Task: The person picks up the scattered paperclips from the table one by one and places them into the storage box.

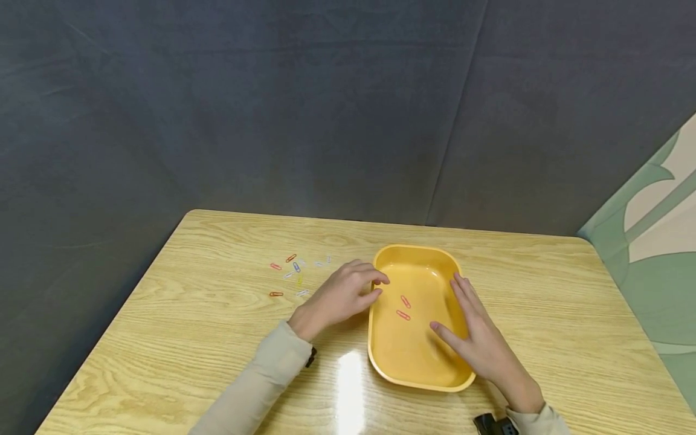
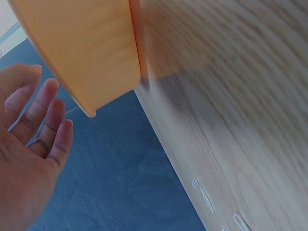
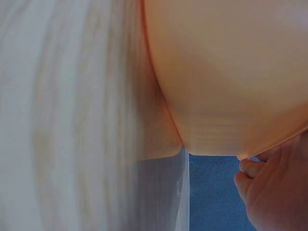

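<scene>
A yellow rectangular tray [image 1: 402, 359] lies on the table with two pink paper clips [image 1: 403, 315] on its floor. At its left rim is my left hand [image 1: 348, 290], thumb and fingertips loosely bent over the edge. Nothing shows between those fingers in the left wrist view, where the palm faces the tray's outer wall [image 2: 91, 48]. My right hand [image 1: 481, 341] lies across the right rim, fingers extended along it and thumb reaching over the inside. In the right wrist view the tray wall [image 3: 216, 86] hides part of that hand.
Left of the tray, several loose paper clips are scattered on the wooden table [image 1: 217, 338]: a blue one [image 1: 296, 266], a yellow one [image 1: 299, 281], a red one [image 1: 276, 294], and white and pink ones. A dark cloth [image 1: 326, 121] hangs behind the table's far edge.
</scene>
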`<act>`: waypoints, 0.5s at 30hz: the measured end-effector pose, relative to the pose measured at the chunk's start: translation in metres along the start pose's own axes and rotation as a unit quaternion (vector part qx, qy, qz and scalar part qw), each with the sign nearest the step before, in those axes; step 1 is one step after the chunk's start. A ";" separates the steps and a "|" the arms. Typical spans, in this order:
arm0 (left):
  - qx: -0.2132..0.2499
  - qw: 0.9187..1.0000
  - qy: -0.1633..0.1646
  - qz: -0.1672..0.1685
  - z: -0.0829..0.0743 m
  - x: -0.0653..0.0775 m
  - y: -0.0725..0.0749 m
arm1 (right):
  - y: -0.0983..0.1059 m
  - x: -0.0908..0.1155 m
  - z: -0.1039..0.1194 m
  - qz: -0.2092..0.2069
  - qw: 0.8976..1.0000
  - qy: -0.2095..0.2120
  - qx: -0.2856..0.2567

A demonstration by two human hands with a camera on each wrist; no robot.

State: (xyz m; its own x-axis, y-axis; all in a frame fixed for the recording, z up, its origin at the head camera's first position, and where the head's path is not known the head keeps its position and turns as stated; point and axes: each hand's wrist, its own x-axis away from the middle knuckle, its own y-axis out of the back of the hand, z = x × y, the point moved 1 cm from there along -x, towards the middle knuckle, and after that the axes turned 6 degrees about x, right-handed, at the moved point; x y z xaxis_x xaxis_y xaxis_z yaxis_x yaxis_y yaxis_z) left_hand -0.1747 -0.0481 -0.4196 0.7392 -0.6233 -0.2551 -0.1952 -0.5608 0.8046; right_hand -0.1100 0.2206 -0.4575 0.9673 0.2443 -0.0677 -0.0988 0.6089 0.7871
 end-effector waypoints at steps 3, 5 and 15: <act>0.003 1.000 -0.002 -0.004 0.002 0.002 0.003 | 0.000 0.000 0.000 0.000 1.000 0.001 0.000; 0.003 1.000 0.002 -0.005 0.003 0.004 0.005 | 0.000 0.000 0.000 0.000 1.000 0.001 0.000; -0.002 0.999 0.033 -0.004 0.007 0.011 0.013 | 0.001 0.000 0.000 0.003 1.000 0.000 -0.004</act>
State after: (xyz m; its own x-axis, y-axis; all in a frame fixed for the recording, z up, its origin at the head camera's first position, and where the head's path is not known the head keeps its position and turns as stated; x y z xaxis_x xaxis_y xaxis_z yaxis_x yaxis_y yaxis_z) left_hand -0.1735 -0.0665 -0.4162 0.7813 -0.5815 -0.2266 -0.1867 -0.5643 0.8042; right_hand -0.1097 0.2211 -0.4571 0.9668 0.2477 -0.0629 -0.1061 0.6129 0.7830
